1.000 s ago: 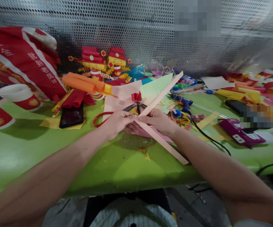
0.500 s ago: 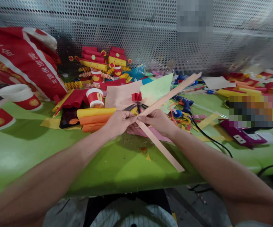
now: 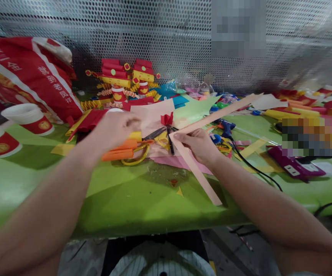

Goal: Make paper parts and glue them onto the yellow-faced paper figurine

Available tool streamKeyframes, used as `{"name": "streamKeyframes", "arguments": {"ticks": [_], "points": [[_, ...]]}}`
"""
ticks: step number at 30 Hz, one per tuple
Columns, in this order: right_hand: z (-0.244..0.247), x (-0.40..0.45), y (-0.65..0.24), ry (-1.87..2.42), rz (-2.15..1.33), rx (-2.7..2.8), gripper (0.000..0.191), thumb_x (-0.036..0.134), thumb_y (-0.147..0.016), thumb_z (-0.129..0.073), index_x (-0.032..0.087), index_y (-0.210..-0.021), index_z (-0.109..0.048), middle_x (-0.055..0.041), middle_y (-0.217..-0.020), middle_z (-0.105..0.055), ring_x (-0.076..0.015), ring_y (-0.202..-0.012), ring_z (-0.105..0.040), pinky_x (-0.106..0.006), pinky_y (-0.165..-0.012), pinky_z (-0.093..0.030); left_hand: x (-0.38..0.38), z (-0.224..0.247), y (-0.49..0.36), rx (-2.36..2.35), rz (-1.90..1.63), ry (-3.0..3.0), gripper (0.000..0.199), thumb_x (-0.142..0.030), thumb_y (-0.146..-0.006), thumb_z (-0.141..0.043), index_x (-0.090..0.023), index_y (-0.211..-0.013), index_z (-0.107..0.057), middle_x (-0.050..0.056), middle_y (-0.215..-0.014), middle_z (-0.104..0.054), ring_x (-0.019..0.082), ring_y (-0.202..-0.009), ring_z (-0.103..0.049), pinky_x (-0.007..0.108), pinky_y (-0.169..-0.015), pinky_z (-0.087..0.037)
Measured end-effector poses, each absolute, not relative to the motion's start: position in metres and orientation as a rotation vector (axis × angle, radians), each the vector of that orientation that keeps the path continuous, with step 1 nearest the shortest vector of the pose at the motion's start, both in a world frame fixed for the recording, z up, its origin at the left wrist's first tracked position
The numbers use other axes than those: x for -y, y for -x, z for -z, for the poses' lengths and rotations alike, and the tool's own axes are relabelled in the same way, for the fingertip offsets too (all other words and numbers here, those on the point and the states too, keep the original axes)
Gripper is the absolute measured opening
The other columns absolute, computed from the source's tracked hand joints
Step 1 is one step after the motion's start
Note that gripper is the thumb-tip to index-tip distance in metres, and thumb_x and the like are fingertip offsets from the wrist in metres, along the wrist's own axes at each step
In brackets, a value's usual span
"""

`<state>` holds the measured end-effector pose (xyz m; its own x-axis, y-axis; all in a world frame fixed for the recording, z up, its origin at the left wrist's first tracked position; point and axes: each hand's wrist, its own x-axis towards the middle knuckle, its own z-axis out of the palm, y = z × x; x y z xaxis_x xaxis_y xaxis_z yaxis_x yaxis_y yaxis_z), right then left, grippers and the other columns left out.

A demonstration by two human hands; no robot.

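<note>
Two pale peach paper strips point(image 3: 200, 172) meet at one end in a V, one running to the upper right, the other toward the front edge. My right hand point(image 3: 197, 143) pinches them at the corner between thumb and fingers. Off to the left, my left hand point(image 3: 116, 128) is away from the strips, above orange paper rolls point(image 3: 118, 153) and partly hiding a white cup. Motion blurs its fingers, and nothing can be made out in them. Between the hands lie a yellow loop point(image 3: 137, 159), dark blade-like pieces point(image 3: 154, 133) and a small folded red paper piece point(image 3: 166, 119).
Paper cups point(image 3: 29, 119) and a red bag point(image 3: 36, 76) stand at left. Paper figures point(image 3: 114, 73) sit by the perforated metal panel point(image 3: 166, 34). A blue glue gun point(image 3: 227, 127) with a black cord and a purple box point(image 3: 295, 163) lie right on the green table point(image 3: 111, 207).
My left hand has let go of the strips' joined end and moved left over the orange rolls. My right hand keeps its pinch, and the yellow loop is now uncovered.
</note>
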<state>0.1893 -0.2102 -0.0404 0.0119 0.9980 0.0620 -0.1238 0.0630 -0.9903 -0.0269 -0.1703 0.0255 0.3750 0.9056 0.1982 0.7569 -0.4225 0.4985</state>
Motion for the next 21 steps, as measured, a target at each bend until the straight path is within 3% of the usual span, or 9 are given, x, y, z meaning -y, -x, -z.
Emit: {"name": "streamKeyframes", "arguments": {"ticks": [2, 4, 6, 8, 12, 21], "points": [[0.040, 0.207, -0.193, 1.068, -1.236, 1.078, 0.023, 0.034, -0.052, -0.080, 0.018, -0.060, -0.066, 0.0005, -0.058, -0.062, -0.0115, -0.054, -0.054, -0.026, -0.052, -0.045, 0.151, -0.029, 0.053, -1.577, -0.541, -2.616, 0.042, -0.010, -0.084, -0.040, -0.008, -0.122, -0.057, 0.012, -0.137, -0.050, 0.029, -0.131, -0.036, 0.040, -0.108, -0.021], [0.040, 0.204, -0.194, 1.074, -1.248, 1.056, 0.023, 0.033, -0.050, -0.081, 0.017, -0.059, -0.066, 0.0008, -0.056, -0.062, -0.0107, -0.052, -0.053, -0.025, -0.050, -0.044, 0.131, -0.024, 0.074, -1.728, -0.417, -2.756, 0.047, -0.009, -0.086, -0.036, -0.015, -0.130, -0.051, 0.006, -0.152, -0.027, 0.034, -0.139, -0.014, 0.050, -0.109, -0.007], [0.041, 0.204, -0.194, 1.087, -1.254, 1.068, 0.024, 0.033, -0.050, -0.081, 0.016, -0.057, -0.065, 0.0015, -0.052, -0.060, -0.0094, -0.049, -0.051, -0.024, -0.047, -0.041, 0.113, -0.018, 0.087, -1.853, -0.227, -2.779, 0.058, -0.002, -0.082, -0.036, -0.025, -0.134, -0.046, 0.003, -0.157, -0.012, 0.033, -0.142, -0.004, 0.058, -0.107, -0.002], [0.042, 0.203, -0.193, 1.099, -1.276, 1.080, 0.024, 0.034, -0.051, -0.080, 0.016, -0.056, -0.065, 0.0019, -0.050, -0.059, -0.0085, -0.047, -0.049, -0.023, -0.045, -0.039, 0.100, -0.013, 0.093, -1.859, 0.000, -2.818, 0.062, -0.001, -0.079, -0.037, -0.027, -0.134, -0.046, 0.004, -0.157, -0.007, 0.031, -0.142, 0.002, 0.062, -0.107, -0.001], [0.044, 0.202, -0.193, 1.110, -1.304, 1.076, 0.025, 0.035, -0.050, -0.081, 0.015, -0.058, -0.067, 0.0011, -0.052, -0.061, -0.0080, -0.047, -0.050, -0.022, -0.045, -0.039, 0.085, -0.014, 0.097, -1.685, 0.227, -2.994, 0.060, -0.005, -0.077, -0.046, -0.027, -0.133, -0.047, 0.006, -0.156, -0.014, 0.031, -0.143, -0.003, 0.062, -0.107, -0.001], [0.048, 0.201, -0.193, 1.118, -1.305, 1.078, 0.023, 0.034, -0.053, -0.079, 0.015, -0.062, -0.069, -0.0003, -0.058, -0.064, -0.0100, -0.052, -0.055, -0.024, -0.048, -0.045, 0.072, -0.008, 0.091, -1.320, 0.196, -3.093, 0.059, -0.006, -0.075, -0.049, -0.021, -0.132, -0.046, 0.007, -0.150, -0.033, 0.020, -0.140, -0.023, 0.047, -0.112, 0.000]]}}
